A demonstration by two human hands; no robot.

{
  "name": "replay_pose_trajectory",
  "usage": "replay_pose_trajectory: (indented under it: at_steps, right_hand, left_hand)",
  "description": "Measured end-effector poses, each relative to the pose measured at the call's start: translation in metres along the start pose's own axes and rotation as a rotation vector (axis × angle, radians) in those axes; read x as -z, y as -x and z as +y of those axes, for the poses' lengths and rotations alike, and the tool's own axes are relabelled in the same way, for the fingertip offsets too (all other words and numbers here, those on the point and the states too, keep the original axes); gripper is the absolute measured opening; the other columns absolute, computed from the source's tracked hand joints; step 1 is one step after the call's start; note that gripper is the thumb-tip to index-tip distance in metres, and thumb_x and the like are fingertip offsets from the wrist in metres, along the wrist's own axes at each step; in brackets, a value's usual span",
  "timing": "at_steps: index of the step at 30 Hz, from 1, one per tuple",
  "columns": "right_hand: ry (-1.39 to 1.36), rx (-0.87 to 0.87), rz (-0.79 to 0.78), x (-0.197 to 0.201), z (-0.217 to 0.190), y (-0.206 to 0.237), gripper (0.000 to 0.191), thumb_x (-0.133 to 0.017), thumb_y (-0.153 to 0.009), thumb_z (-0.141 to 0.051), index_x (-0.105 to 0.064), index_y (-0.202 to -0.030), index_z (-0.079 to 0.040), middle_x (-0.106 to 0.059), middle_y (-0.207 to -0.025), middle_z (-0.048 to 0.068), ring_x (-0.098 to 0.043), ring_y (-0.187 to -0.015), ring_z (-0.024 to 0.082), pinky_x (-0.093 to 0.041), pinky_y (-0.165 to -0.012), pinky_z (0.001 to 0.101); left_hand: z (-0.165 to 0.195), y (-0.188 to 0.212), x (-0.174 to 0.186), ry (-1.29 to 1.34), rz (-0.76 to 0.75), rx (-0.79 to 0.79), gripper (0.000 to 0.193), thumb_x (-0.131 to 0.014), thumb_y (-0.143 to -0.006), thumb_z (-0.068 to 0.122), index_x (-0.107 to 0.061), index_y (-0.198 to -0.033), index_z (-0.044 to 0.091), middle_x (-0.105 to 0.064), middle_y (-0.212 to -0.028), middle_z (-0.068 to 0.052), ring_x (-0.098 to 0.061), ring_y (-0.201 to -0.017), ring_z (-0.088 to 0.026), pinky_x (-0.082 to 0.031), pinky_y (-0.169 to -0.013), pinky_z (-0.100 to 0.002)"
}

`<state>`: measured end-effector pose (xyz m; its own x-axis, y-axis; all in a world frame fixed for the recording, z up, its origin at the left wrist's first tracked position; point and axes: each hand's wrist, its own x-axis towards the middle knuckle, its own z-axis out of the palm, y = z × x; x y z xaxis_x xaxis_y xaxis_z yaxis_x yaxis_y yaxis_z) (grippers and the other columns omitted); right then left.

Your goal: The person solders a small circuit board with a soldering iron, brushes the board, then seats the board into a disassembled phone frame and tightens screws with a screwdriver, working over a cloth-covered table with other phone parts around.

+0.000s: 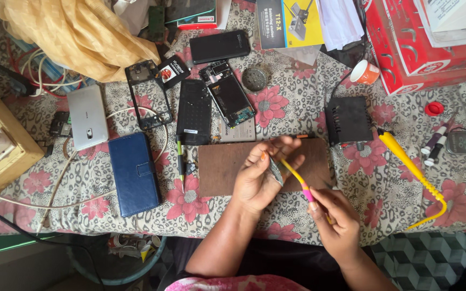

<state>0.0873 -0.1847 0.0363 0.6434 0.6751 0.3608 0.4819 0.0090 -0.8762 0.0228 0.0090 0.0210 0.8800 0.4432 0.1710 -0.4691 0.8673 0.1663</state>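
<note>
— Cloth first: what covered the work surface?

— A grey-and-white patterned tablecloth point(297, 108) with pink flowers lay over the whole table, and a brown wooden board point(222, 167) sat at its middle. I placed everything else from that board.

— Where were the hands?

— Both were over the board's right half. The left hand point(257, 175) was curled shut around a small flat grey part point(276, 171), pinched between thumb and fingers above the board. The right hand point(338, 218), just below the board's right corner, was closed in a pen-like grip on a yellow-and-pink brush-like tool point(296, 178), whose tip touched the grey part.

— And around the board?

— Left of it lay a blue wallet-style phone case point(134, 173), and further left a silver phone point(88, 116) face down and a tan box point(1, 140) at the table's edge. Just above the board were a black back cover point(194, 112), an opened phone point(228, 97) with its insides showing and a bare phone frame point(148, 96). A green-tipped pen tool point(180, 161) lay against the board's left edge. Right of the board stood a black box point(348, 119) and a yellow soldering iron point(413, 170); beyond those, a red box point(416, 48).

— The room?

— Little showed: dark patterned floor tiles point(427, 253) below the board to the right, and a round basin point(120, 264) under the table to the left. A yellow cloth point(76, 32) was heaped far above-left.
</note>
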Motion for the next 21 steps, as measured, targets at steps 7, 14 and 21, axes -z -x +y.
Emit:
replay_pose_trajectory:
  at_steps: [7,14,21]
  right_hand:
    - [0.526,0.120,-0.011,0.003,0.022,-0.068,0.050,-0.063,-0.094,0.004,-0.061,-0.142,-0.011,-0.063,-0.119,0.016,-0.068,-0.097,0.028,-0.057,-0.081,0.0369]
    - [0.712,0.214,-0.071,-0.033,0.061,-0.154,0.048,-0.065,-0.081,0.011,-0.066,-0.128,-0.002,-0.062,-0.125,0.019,-0.063,-0.112,0.040,-0.051,-0.098,0.0494]
    - [0.741,0.358,0.015,-0.041,0.050,-0.167,0.035,-0.069,-0.086,0.004,-0.069,-0.121,0.000,-0.064,-0.127,0.019,-0.064,-0.114,0.039,-0.051,-0.099,0.0480]
  left_hand:
    - [0.020,0.000,0.007,-0.325,0.428,-0.116,0.010,-0.060,-0.111,0.004,-0.066,-0.119,0.002,-0.068,-0.120,-0.017,-0.065,-0.104,-0.021,-0.053,-0.092,-0.036]
    - [0.029,-0.005,0.002,-0.573,0.491,-0.056,0.029,-0.054,-0.100,-0.003,-0.061,-0.128,0.002,-0.066,-0.111,-0.007,-0.064,-0.099,-0.013,-0.053,-0.088,-0.027]
    - [0.032,-0.028,0.007,-0.843,0.425,-0.112,0.032,-0.058,-0.100,-0.006,-0.062,-0.130,0.005,-0.061,-0.106,-0.004,-0.056,-0.097,-0.011,-0.046,-0.089,-0.026]
